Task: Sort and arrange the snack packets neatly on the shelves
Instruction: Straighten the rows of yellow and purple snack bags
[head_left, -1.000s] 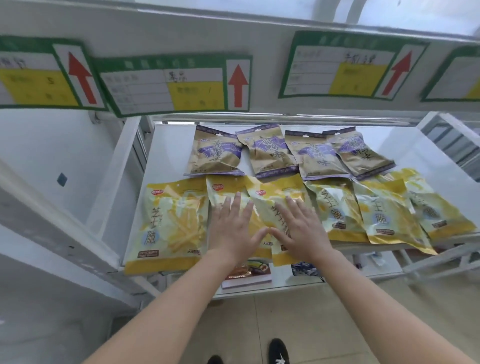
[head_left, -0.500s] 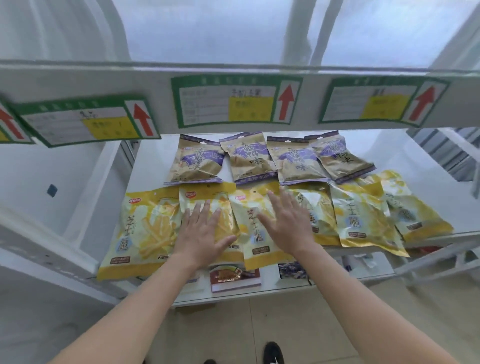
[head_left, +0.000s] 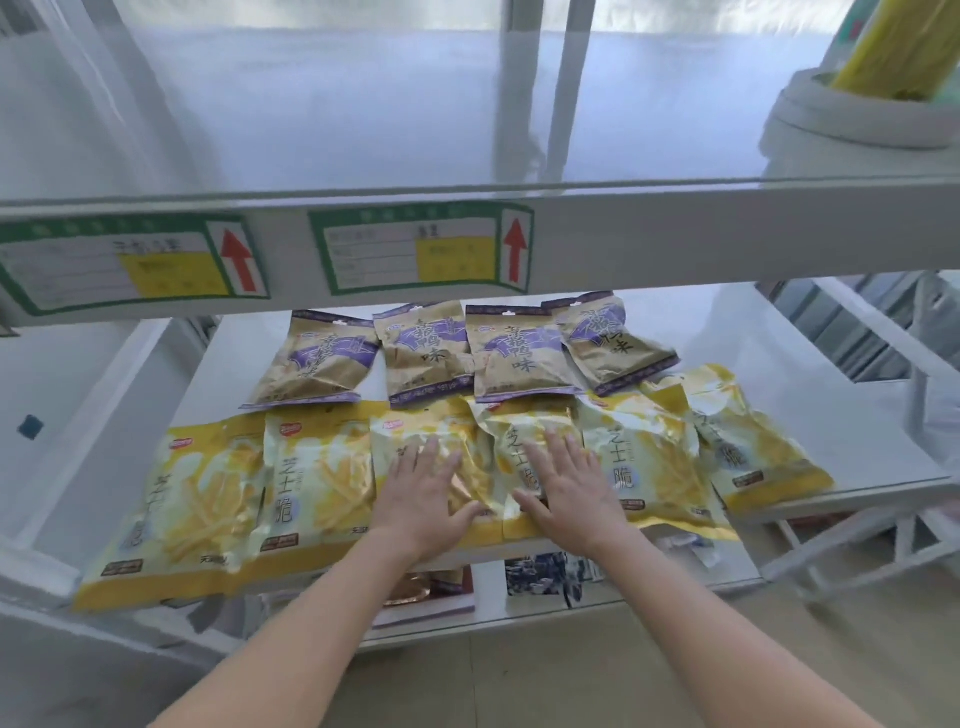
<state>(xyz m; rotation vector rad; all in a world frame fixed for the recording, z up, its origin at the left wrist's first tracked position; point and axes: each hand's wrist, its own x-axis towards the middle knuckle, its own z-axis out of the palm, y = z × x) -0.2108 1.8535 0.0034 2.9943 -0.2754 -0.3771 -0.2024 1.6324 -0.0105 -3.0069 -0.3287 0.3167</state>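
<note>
On the middle shelf (head_left: 769, 343), front row: left hand (head_left: 423, 499) and right hand (head_left: 571, 493) lie flat, fingers straight, gripping nothing, on adjacent yellow packets (head_left: 322, 467). Brown packets (head_left: 519, 358) at 12 o'clock behind

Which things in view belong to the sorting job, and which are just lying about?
Job: yellow packets in front, brown-and-purple packets behind, their shelf, left hand and right hand flat on yellow ones.
Lying about: white bucket above, green-edged labels, blue square on the left wall.
</note>
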